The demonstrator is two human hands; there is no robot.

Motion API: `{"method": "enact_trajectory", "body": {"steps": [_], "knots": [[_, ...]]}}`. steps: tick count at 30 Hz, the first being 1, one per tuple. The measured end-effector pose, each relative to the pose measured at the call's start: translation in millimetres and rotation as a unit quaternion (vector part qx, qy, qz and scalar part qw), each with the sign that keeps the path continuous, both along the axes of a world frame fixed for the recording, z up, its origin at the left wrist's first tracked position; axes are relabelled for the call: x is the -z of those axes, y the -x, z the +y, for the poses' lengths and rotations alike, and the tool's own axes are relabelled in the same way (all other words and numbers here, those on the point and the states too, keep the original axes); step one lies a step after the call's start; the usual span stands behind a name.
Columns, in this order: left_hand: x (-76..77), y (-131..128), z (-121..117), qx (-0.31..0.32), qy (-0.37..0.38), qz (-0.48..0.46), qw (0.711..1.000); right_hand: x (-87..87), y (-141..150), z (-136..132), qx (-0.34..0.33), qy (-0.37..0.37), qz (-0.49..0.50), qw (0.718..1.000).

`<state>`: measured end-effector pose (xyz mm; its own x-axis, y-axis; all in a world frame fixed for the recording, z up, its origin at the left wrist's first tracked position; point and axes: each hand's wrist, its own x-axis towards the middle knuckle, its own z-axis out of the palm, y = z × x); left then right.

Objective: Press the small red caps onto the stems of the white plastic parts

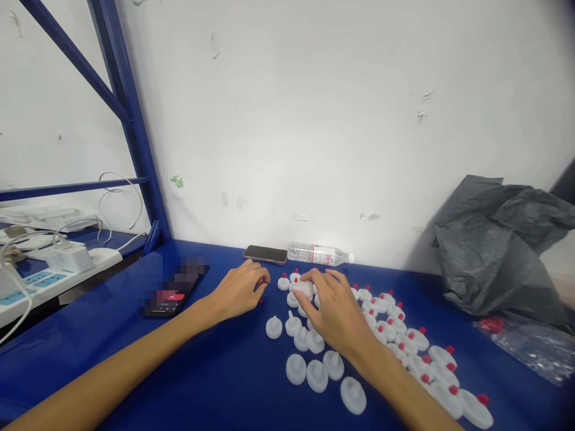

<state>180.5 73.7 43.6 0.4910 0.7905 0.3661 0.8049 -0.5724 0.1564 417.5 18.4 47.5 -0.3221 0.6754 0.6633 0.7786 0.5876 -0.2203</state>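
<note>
My left hand (pixel 242 288) is curled above the blue table, thumb and forefinger pinched together. A bit of red, seemingly a small red cap, shows between those fingers, mostly hidden. Another red speck lies just under the fingertips. Beside it, my right hand (pixel 335 308) grips a white round plastic nozzle lid (pixel 304 290) between thumb and fingers, over other lids. Several white lids without red tips, such as one nozzle lid (pixel 274 327), sit in front of and below my right hand. To its right stand rows of white lids with red caps (pixel 406 343).
A phone (pixel 266 254) and a clear water bottle (pixel 317 254) lie along the wall. Another phone (pixel 173 293) rests at left, near a power strip (pixel 40 284) with cables. A dark plastic bag (pixel 498 245) and a clear bag (pixel 534 347) occupy the right side.
</note>
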Motion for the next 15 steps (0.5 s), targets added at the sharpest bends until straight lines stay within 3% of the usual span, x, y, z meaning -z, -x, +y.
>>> {"method": "enact_trajectory", "body": {"steps": [15], "knots": [[6.2,-3.7,-7.5,0.043,-0.003,0.048,0.998,-3.0,-1.1,1.8,-0.011,0.003,-0.082,0.997]]}}
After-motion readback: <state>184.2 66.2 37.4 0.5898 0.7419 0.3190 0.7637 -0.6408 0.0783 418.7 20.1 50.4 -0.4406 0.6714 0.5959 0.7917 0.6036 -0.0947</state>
